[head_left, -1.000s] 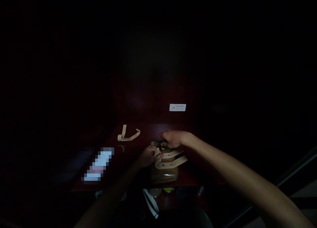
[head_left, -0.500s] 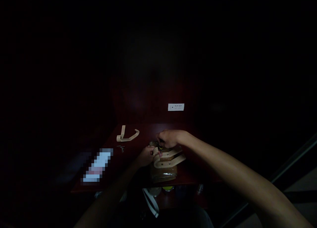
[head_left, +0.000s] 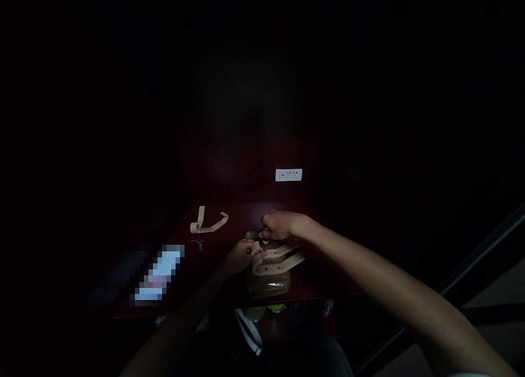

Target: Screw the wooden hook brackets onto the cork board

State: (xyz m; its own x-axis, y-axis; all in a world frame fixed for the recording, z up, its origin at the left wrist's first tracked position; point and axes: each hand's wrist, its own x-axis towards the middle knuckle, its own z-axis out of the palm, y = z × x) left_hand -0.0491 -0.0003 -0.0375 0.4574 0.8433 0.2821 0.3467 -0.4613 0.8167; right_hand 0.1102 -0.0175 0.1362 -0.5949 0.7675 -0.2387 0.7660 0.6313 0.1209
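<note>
Two pale bent-wood pieces with curled ends, the wooden frame (head_left: pixel 283 265), lie on a brown package wrapped in clear tape (head_left: pixel 268 288). My left hand (head_left: pixel 238 257) is closed on the curled end of the wooden frame at its left side. Just above it, my right hand (head_left: pixel 280 224) is wrapped round a yellow-handled screwdriver (head_left: pixel 266 237), held upright over the frame; its tip is hidden. Dark screw heads or holes show along the nearer wooden piece.
Another bent wooden piece (head_left: pixel 209 228) lies at the back left of the dark red table (head_left: pixel 197 289). Several small screws (head_left: pixel 199 245) are near it. A blurred bright rectangle (head_left: pixel 159 273) is at the left. A white socket panel (head_left: pixel 289 175) is on the wall; a white strap (head_left: pixel 249 333) hangs below.
My right hand has turned slightly, and more of the yellow handle shows. My left hand keeps its hold on the frame. The whole view has shifted a little.
</note>
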